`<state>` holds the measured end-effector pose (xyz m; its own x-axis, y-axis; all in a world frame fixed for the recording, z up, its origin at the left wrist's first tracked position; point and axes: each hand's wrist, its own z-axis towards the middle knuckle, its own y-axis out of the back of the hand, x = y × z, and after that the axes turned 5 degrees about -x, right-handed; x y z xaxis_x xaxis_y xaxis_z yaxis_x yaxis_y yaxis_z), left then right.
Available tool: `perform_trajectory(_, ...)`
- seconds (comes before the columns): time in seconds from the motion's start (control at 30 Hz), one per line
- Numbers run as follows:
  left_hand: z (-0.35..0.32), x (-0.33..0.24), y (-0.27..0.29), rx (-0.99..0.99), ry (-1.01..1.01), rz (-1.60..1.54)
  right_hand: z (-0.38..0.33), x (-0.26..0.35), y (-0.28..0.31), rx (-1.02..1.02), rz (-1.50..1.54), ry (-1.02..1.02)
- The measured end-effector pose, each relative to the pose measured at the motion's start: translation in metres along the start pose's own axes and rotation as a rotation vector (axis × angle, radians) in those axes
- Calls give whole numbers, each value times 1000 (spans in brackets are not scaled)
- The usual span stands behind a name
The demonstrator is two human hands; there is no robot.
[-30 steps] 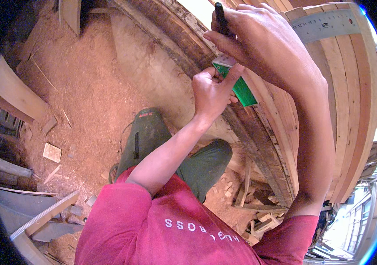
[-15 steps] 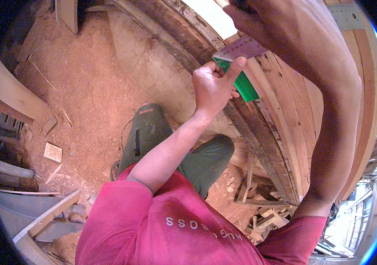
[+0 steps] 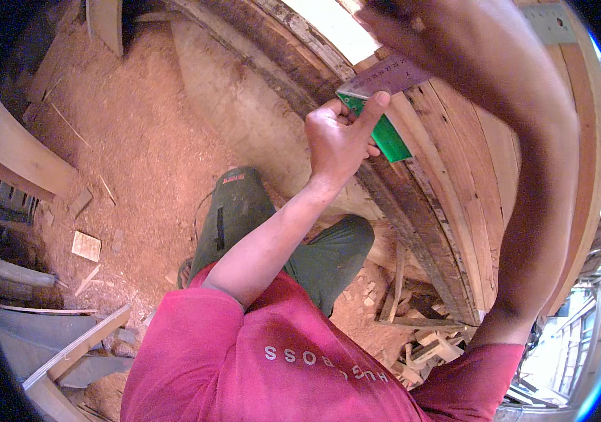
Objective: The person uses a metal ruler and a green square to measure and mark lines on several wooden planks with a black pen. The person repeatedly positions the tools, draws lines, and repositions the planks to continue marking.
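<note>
My left hand [image 3: 342, 133] grips the green stock of a carpenter's square [image 3: 392, 138], thumb on top and fingers curled beneath. Its ruled metal blade [image 3: 385, 76] lies over wooden planking [image 3: 455, 155] and runs under my right forearm. Past that forearm shows a ruled metal end with a hole [image 3: 550, 24]; whether it belongs to the same blade is hidden. My right hand [image 3: 402, 28] is at the top edge, just beyond the blade, smeared by motion. Its fingers look closed round something dark, too cut off to name.
Curved wooden planks and a thick dark beam [image 3: 413, 204] sweep down the right side. Sawdust covers the floor [image 3: 138, 126], with a small wood block [image 3: 86, 246] on it. Offcuts [image 3: 427, 352] are heaped at the lower right. Boards [image 3: 79, 344] stand at the lower left.
My right hand and forearm have shifted slightly, and the hand is more blurred. My left hand and the square have hardly moved.
</note>
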<state>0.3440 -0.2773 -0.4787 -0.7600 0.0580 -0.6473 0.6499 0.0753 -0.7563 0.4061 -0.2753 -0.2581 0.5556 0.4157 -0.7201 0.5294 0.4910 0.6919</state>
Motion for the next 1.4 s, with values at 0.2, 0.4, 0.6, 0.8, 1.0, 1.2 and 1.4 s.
perform_trajectory(0.2, 3, 3, 4, 5, -29, 100, -25, -27, 20, -379, 326, -119)
perform_trajectory(0.4, -3, 5, 37, 8, -144, 58, -96, -63, -13, -578, 670, -257)
perform_trajectory(0.6, -30, 24, 124, 23, -188, -64, -187, -7, 4, -804, 1404, -302)
perform_trajectory(0.8, -35, -37, 163, 217, -154, 78, -234, 68, -17, -970, 1299, -626)
perform_trajectory(1.0, 2, -91, 175, 454, -158, 655, -225, 60, -45, -913, 1409, -818)
perform_trajectory(1.2, 27, -109, 183, 464, -224, 1040, -223, 88, -114, -588, 1439, -745)
perform_trajectory(1.4, 18, -61, 217, 710, -54, 1217, -215, 162, -210, -341, 1590, -567)
